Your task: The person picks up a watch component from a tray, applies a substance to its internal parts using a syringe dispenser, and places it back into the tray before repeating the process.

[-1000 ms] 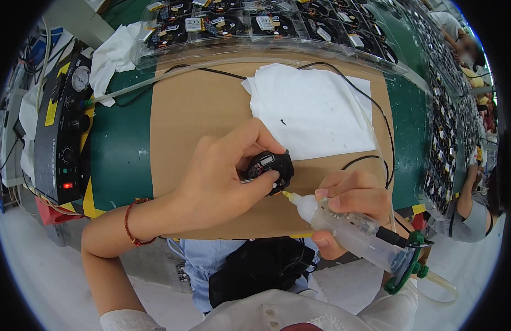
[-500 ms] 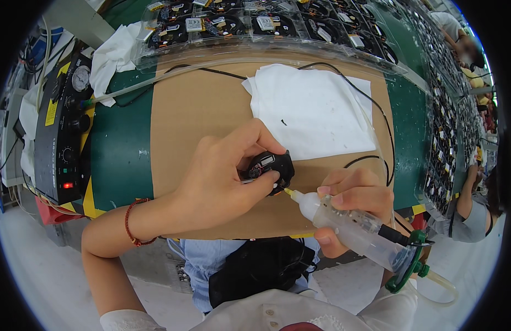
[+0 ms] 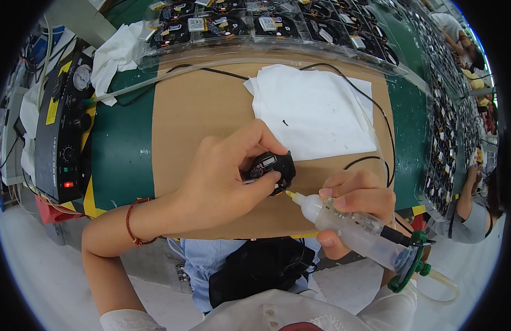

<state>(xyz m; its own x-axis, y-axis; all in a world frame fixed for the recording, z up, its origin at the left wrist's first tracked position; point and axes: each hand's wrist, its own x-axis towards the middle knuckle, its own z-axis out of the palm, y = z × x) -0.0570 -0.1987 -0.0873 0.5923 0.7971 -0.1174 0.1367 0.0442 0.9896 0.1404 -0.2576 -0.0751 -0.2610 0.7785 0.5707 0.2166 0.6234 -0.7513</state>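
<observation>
My left hand (image 3: 225,174) pinches a small black rounded housing (image 3: 282,164) between thumb and fingers, tilted above the brown cardboard. Small electronic parts show inside it; my fingers cover some of it. In my right hand (image 3: 361,201) lies a translucent dispensing syringe (image 3: 349,226), gripped by fingers and thumb. A green cap (image 3: 413,259) with an air hose closes its rear end. Its yellow tip (image 3: 290,193) points at the housing's lower right edge, very close to it; whether they touch I cannot tell.
Beyond my hands a white cloth (image 3: 316,110) with a small dark scrap lies on the cardboard (image 3: 195,99). Clear trays (image 3: 228,41) of similar black units line the back. A black dispenser controller (image 3: 68,132) stands left. A black cable and hose cross the mat. Other people work at right.
Hardly anything differs. The syringe and my right hand have shifted very slightly right; my left hand still holds the housing in the same place.
</observation>
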